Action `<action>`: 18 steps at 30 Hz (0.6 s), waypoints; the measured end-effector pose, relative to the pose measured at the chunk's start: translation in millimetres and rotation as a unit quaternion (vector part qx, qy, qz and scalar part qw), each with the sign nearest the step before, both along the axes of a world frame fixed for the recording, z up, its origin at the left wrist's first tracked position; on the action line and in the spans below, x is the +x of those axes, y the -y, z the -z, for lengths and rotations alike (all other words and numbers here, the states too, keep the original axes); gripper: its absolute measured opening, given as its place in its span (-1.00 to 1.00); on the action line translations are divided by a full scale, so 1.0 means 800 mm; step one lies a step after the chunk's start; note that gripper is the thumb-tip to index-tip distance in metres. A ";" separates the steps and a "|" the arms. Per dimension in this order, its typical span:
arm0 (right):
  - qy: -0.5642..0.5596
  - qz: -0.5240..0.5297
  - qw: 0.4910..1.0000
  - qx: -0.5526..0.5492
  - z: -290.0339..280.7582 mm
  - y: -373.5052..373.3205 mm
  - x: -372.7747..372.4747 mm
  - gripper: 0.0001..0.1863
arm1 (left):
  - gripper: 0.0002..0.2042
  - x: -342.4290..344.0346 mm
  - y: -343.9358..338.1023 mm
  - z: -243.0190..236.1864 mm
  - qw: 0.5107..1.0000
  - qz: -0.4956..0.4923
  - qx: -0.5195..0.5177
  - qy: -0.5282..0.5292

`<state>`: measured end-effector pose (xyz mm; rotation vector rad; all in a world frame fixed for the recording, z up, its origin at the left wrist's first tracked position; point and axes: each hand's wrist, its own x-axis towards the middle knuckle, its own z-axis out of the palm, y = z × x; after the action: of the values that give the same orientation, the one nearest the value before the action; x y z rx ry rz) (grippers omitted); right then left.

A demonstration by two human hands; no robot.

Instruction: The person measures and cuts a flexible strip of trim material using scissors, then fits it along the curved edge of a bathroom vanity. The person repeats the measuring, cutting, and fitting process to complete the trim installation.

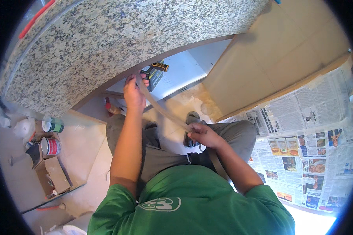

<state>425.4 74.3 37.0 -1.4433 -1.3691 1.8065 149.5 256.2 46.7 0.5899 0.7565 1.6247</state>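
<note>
A long, thin, flat grey-brown strip (161, 109), which looks like edge banding, runs slantwise between my hands. My left hand (135, 94) pinches its far end close under the wooden edge of the granite countertop (125, 43). Lower and to the right, above my knee, my right hand (206, 135) is closed round the strip. The strip's tail hangs on past that hand toward my lap. Just beyond my left fingers, a black and yellow tool or box (157, 76) lies on a pale shelf (184, 72) below the counter.
A red-capped bottle (111, 107) stands inside the cabinet on the left. Tins (51, 147) and an open cardboard box (57, 176) sit on the floor at left. At right are a brown panel (262, 66) and a newspaper-covered surface (294, 125). My sandalled feet are below.
</note>
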 end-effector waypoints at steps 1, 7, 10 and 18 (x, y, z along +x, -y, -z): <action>0.000 -0.001 1.000 0.003 -0.003 0.000 0.000 -0.86 | -0.68 -0.003 0.000 0.001 1.000 -0.003 -0.002 0.000; 0.015 -0.010 1.000 0.022 -0.009 0.001 0.000 -0.89 | -0.70 0.011 0.001 -0.007 1.000 -0.010 -0.006 -0.003; 0.045 -0.023 0.999 0.012 -0.013 -0.003 -0.002 -0.88 | -0.69 0.009 0.004 -0.013 1.000 -0.013 -0.010 0.006; 0.037 -0.024 0.999 0.000 -0.010 -0.002 0.001 -0.86 | -0.69 0.020 0.011 -0.024 0.997 -0.054 -0.027 -0.050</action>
<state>426.3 76.2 45.3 -1.5035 -1.4521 1.7989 165.7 247.5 66.2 0.6033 0.9172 1.6783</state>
